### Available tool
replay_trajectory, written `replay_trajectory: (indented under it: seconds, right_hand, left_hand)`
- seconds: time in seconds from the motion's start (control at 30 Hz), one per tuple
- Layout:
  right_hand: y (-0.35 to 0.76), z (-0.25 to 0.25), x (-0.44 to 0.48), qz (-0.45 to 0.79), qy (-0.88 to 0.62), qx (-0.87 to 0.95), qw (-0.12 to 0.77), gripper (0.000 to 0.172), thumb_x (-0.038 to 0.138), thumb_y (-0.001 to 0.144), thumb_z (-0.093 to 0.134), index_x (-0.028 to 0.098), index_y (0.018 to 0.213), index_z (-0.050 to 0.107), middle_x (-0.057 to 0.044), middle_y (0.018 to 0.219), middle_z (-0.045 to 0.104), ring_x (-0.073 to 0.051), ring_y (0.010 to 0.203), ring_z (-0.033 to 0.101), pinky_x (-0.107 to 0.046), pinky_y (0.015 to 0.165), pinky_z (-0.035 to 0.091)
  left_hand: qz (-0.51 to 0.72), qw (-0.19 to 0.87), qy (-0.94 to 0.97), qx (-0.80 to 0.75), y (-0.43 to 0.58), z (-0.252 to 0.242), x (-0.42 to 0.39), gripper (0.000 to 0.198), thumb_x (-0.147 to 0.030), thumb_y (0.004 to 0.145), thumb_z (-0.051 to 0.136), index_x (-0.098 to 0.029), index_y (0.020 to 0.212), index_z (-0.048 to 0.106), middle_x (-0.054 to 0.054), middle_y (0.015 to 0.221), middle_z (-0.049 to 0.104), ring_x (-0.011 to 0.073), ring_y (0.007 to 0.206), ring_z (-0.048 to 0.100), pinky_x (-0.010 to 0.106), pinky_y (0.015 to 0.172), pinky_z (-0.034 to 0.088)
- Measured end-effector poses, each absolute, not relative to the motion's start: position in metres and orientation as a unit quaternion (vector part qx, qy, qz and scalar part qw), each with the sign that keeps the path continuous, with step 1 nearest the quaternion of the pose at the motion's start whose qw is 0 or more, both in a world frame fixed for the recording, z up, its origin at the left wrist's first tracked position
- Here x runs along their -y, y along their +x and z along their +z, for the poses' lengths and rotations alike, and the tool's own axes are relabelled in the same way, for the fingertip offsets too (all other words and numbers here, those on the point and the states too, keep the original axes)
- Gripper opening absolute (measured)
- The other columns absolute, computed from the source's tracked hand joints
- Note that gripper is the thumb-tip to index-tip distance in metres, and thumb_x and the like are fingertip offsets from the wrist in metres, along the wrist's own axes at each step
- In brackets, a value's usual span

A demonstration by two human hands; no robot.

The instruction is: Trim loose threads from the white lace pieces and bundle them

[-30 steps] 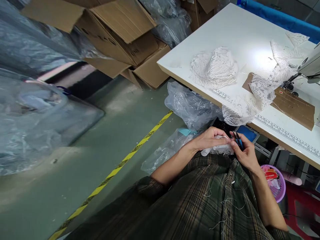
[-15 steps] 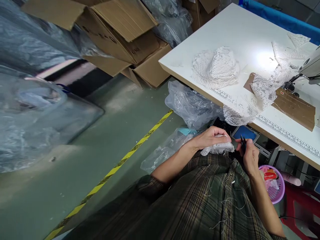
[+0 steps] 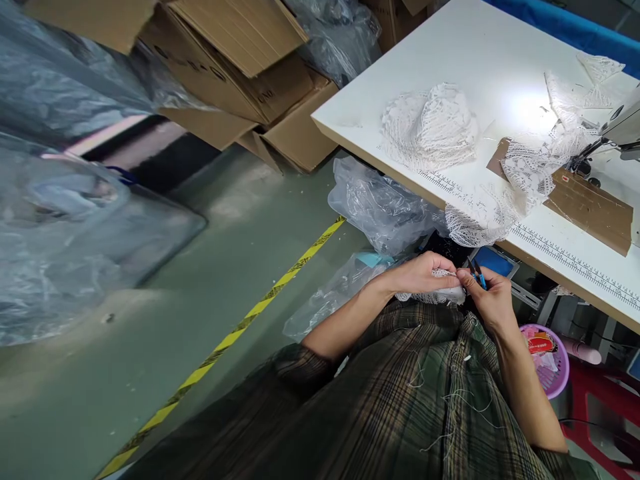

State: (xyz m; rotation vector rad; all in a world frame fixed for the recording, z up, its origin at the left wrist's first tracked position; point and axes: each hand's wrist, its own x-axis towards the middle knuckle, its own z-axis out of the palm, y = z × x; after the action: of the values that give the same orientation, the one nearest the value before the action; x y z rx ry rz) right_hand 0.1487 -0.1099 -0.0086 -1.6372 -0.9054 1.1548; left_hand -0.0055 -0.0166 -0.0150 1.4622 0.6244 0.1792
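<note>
White lace fabric (image 3: 434, 295) is bunched in my left hand (image 3: 425, 273), whose fingers are closed on it just above my lap. My right hand (image 3: 490, 297) grips a small pair of thread snips (image 3: 479, 275) with blue on the handle and dark blades pointing up and away. The thumb and finger of my right hand meet my left fingertips at the lace's edge. Whether they pinch a thread there is too small to tell. More white lace (image 3: 483, 217) hangs over the table's front edge, running back to the sewing machine (image 3: 617, 130).
A stack of white lace (image 3: 430, 127) lies on the white sewing table (image 3: 493, 40), whose near edge carries a printed ruler. Below stand a purple basket (image 3: 563, 383) and a red stool (image 3: 583, 413). Plastic bags (image 3: 380, 203) and open cardboard boxes (image 3: 295, 130) are to the left.
My right hand has moved left with the snips, from apart to touching my left fingertips. My left hand stays nearly in place on the lace. The view has shifted slightly.
</note>
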Motion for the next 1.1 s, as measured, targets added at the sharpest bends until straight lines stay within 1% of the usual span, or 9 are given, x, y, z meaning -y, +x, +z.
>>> replay_trajectory:
  seconds: [0.17,0.33,0.43,0.53,0.63,0.7,0.77,0.97,1.1]
  right_hand:
    - [0.143,-0.021,0.112,0.505,-0.648,0.269,0.502,0.056,0.071,0.058,0.076,0.018,0.071,0.065,0.006,0.054,0.046,-0.009,0.049,0.033,-0.025,0.047,0.031]
    - [0.140,-0.026,0.112,0.476,-0.651,0.282,0.519,0.057,0.073,0.060,0.075,0.018,0.072,0.065,0.005,0.056,0.049,-0.010,0.051,0.037,-0.024,0.049,0.034]
    - [0.143,-0.028,0.116,0.422,-0.667,0.297,0.538,0.056,0.073,0.066,0.071,0.018,0.075,0.066,0.004,0.061,0.050,-0.010,0.053,0.038,-0.024,0.050,0.034]
    - [0.150,-0.032,0.127,0.370,-0.689,0.291,0.552,0.061,0.076,0.081,0.051,0.018,0.084,0.067,0.002,0.065,0.053,-0.011,0.054,0.040,-0.025,0.049,0.032]
    - [0.153,-0.036,0.140,0.377,-0.704,0.338,0.498,0.066,0.076,0.088,0.037,0.018,0.075,0.065,0.000,0.062,0.053,-0.014,0.056,0.044,-0.027,0.052,0.033]
    - [0.153,-0.038,0.145,0.376,-0.713,0.394,0.443,0.063,0.073,0.090,0.038,0.019,0.066,0.059,0.001,0.058,0.052,-0.014,0.056,0.044,-0.027,0.053,0.033]
    - [0.151,-0.037,0.145,0.363,-0.716,0.434,0.409,0.060,0.069,0.092,0.039,0.020,0.063,0.055,0.001,0.057,0.051,-0.013,0.055,0.042,-0.027,0.054,0.032]
    - [0.147,-0.033,0.132,0.339,-0.701,0.487,0.395,0.054,0.063,0.094,0.037,0.020,0.070,0.058,0.001,0.061,0.055,-0.014,0.056,0.045,-0.026,0.054,0.032]
    - [0.145,-0.039,0.131,0.316,-0.722,0.473,0.394,0.053,0.065,0.092,0.041,0.021,0.065,0.054,0.003,0.054,0.048,-0.012,0.051,0.039,-0.026,0.052,0.029]
  left_hand:
    - [0.079,0.764,0.576,-0.280,-0.006,-0.016,0.018,0.049,-0.056,0.070,0.077,-0.010,0.084,0.071,0.003,0.069,0.062,0.0104,0.060,0.052,0.022,0.055,0.040]
    - [0.102,0.770,0.551,-0.304,-0.003,-0.015,0.021,0.040,-0.050,0.071,0.077,-0.011,0.078,0.070,0.000,0.065,0.059,0.0088,0.058,0.049,0.021,0.054,0.037]
    - [0.124,0.776,0.535,-0.312,0.001,-0.018,0.022,0.034,-0.045,0.070,0.076,-0.012,0.074,0.069,0.001,0.068,0.061,0.0094,0.062,0.051,0.021,0.058,0.039]
    - [0.143,0.777,0.525,-0.316,0.003,-0.020,0.023,0.029,-0.040,0.068,0.075,-0.012,0.072,0.069,0.003,0.072,0.065,0.0107,0.066,0.054,0.022,0.062,0.040]
    - [0.140,0.775,0.520,-0.329,0.003,-0.021,0.023,0.027,-0.038,0.068,0.074,-0.012,0.072,0.069,0.002,0.068,0.064,0.0108,0.063,0.053,0.022,0.059,0.038]
    - [0.136,0.772,0.522,-0.335,0.003,-0.020,0.022,0.027,-0.038,0.069,0.073,-0.012,0.072,0.069,0.001,0.066,0.062,0.0107,0.061,0.052,0.022,0.058,0.038]
    - [0.134,0.768,0.529,-0.334,0.003,-0.017,0.022,0.025,-0.037,0.069,0.072,-0.012,0.072,0.069,0.001,0.066,0.062,0.0108,0.062,0.052,0.022,0.059,0.038]
    - [0.131,0.761,0.539,-0.337,0.005,-0.011,0.022,0.023,-0.035,0.068,0.069,-0.013,0.069,0.068,0.000,0.066,0.062,0.0100,0.062,0.051,0.022,0.060,0.038]
    - [0.131,0.750,0.546,-0.350,0.006,-0.011,0.022,0.025,-0.038,0.068,0.069,-0.013,0.067,0.065,-0.001,0.062,0.058,0.0101,0.061,0.047,0.022,0.059,0.036]
